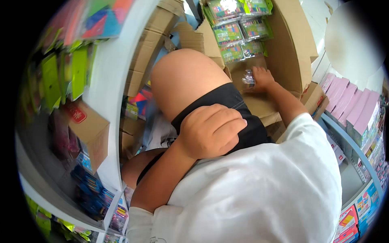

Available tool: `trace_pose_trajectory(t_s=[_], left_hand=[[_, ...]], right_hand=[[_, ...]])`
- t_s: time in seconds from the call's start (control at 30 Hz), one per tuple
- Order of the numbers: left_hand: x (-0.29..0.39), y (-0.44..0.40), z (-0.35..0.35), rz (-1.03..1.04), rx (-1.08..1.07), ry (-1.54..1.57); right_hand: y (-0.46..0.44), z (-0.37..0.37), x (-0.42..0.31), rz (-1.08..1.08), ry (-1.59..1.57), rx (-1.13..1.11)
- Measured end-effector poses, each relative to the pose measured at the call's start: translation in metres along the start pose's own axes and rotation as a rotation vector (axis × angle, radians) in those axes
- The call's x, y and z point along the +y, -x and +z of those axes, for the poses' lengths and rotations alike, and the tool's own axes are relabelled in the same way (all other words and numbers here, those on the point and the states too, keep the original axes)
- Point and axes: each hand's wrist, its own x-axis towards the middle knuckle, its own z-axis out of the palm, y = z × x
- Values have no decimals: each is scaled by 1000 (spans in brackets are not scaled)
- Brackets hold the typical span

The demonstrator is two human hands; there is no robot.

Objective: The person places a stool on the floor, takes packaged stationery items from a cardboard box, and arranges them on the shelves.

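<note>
My right hand [263, 79] reaches into an open cardboard box [285, 44]. Its fingers are closed on the edge of a small clear plastic-wrapped pack [248, 78] with dark contents that I cannot make out. Further up in the same box lie several shiny green packs [228, 34] with multicoloured stripes, stacked in two columns. My left hand [212, 131] rests on the black shorts over my raised thigh, its fingers curled together in a loose fist. No object shows in it, though its palm side is hidden.
Shelves [107, 81] on the left hold hanging green packs [50, 79] and a cardboard carton [89, 131]. Another carton [152, 44] stands beyond my knee. A round white stool top [354, 38] and pink-topped boxes [348, 99] are at the right.
</note>
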Motion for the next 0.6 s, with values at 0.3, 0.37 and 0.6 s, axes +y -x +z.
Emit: trace_pose_trajectory(t_s=[0.3, 0.37, 0.6], left_hand=[[26, 9, -16, -298, 221, 250], [34, 13, -31, -385, 210, 332], [121, 40, -106, -784, 397, 772]], right_hand=[[161, -228, -69, -137, -1226, 489], [206, -265, -105, -263, -1441, 349], [267, -257, -230, -566, -1499, -45]])
